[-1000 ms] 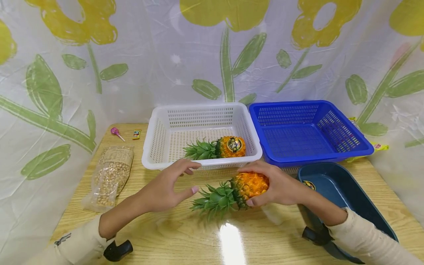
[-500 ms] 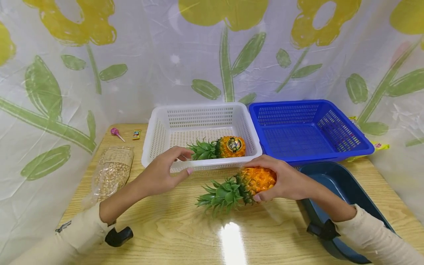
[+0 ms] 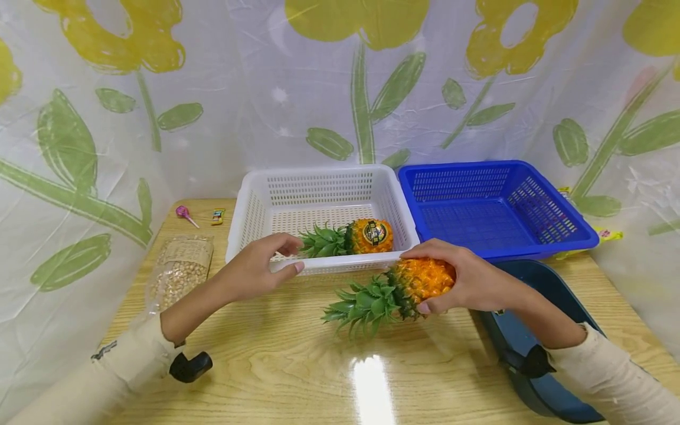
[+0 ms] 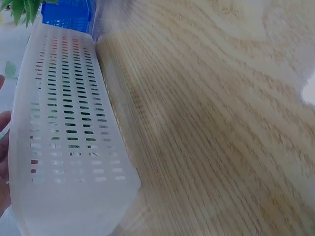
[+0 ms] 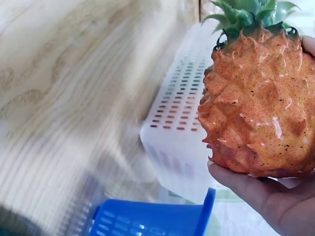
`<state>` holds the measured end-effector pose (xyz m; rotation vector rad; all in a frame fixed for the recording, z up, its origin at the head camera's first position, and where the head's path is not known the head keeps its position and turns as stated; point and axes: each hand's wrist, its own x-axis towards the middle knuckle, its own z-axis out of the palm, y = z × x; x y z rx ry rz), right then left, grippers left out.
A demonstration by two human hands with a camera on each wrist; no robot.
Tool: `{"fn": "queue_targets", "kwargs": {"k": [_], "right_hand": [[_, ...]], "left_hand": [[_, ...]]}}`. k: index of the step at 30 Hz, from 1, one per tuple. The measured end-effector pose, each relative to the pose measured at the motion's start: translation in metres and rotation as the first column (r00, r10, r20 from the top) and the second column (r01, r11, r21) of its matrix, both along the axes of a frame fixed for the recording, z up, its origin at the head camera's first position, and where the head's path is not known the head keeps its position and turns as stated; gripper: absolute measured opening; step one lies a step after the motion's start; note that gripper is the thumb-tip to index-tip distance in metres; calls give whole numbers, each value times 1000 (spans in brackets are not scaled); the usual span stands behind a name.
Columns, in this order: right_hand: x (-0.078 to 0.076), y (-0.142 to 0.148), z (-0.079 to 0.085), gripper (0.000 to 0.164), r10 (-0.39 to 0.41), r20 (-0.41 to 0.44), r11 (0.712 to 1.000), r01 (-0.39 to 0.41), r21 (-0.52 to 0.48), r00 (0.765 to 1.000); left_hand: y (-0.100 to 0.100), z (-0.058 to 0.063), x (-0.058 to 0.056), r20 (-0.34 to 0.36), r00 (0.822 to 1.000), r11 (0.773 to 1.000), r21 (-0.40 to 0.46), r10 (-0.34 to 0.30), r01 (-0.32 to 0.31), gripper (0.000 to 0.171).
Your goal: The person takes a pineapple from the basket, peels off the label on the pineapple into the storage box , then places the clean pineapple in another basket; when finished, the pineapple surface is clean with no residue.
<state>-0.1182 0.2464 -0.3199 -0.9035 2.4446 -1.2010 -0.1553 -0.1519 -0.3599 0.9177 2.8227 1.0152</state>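
Observation:
My right hand (image 3: 470, 280) grips an orange pineapple (image 3: 422, 280) by its body, its green crown pointing left. In the right wrist view the pineapple (image 5: 261, 103) shows close up, with the thumb and fingers around its lower end. It is held just in front of the white basket (image 3: 236, 224). A second pineapple (image 3: 372, 235), with a black label on it, lies inside that basket along the near wall. My left hand (image 3: 257, 265) is at the basket's near left rim, fingers bent loosely and thumb apart, with nothing held.
Right of the white basket stands a blue basket (image 3: 502, 248). A dark teal basin (image 3: 531, 348) lies under my right forearm. On the left are a bag of beige kernels (image 3: 183, 265), a lollipop (image 3: 183, 211) and a small yellow packet (image 3: 218, 216). Yellow wrappers (image 3: 608, 235) show behind the blue basket.
My right hand has carried the pineapple right and slightly up, toward the white basket's near right corner. My left hand has moved left and up, to the basket's near rim.

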Motion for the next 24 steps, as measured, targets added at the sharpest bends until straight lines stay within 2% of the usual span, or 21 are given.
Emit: {"fn": "queue_targets", "kwargs": {"k": [12,17,24], "right_hand": [[-9,8,15,70,7,20,1000,-7,7,1000],[-15,13,21,70,6,-5,1000,-5,27,1000],[-26,18,29,71,-3,-40,999,4,49,999]], "left_hand": [[-5,-2,-7,47,999,997,-81,-14,18,41],[-6,-3,-9,70,997,994,-104,-18,26,40],[-7,-3,-10,86,995,994,-98,-44,52,22]]}}
